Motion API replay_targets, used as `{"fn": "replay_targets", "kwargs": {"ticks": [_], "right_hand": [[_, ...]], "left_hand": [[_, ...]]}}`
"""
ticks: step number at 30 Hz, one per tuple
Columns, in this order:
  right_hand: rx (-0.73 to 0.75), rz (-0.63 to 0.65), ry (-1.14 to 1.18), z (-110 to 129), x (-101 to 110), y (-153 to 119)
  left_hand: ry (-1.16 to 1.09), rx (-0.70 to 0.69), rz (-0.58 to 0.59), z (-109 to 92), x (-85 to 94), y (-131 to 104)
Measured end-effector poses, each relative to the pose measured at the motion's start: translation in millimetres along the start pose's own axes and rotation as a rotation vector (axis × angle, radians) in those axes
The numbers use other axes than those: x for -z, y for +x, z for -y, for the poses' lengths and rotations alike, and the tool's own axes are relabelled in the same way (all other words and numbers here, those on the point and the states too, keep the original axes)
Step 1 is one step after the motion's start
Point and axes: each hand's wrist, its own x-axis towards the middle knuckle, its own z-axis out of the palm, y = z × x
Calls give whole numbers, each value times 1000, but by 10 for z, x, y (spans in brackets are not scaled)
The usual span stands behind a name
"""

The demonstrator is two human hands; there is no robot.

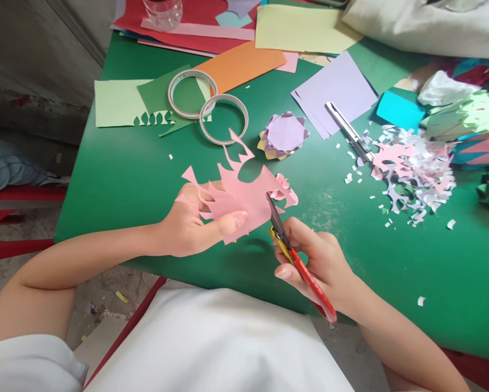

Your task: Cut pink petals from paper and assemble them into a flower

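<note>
Currently, a jagged sheet of pink paper is held by the left fingers, pinched between the thumb on top and the others underneath, above the green tabletop. By the right fingers the scissors are gripped (one handle is coated red, and some yellow is shown near the pivot), with the dark blades set against the paper's right-hand part. Just past the blade tips, a pink flower-shaped piece is seen. Beyond the left fingers, two overlapping tape rings are laid; beyond the right fingers, a lilac-and-yellow paper piece is set. Farther right of these fingers, a cutter is rested partly on lilac sheets, its near end beside heaped scraps.
</note>
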Motion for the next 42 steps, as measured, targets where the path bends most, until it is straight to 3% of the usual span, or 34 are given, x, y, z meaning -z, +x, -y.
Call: {"fn": "replay_targets", "kwargs": {"ticks": [4,12,32,42], "right_hand": [[-2,12,-10,-16,8,7],[-35,19,-7,-23,17,16],[1,-32,-55,9,21,11],[26,-42,-77,13,42,26]], "left_hand": [[-31,38,71,-22,20,1],[-60,106,59,-25,22,5],[-125,130,-13,11,34,39],[3,103,-89,40,69,48]]}}
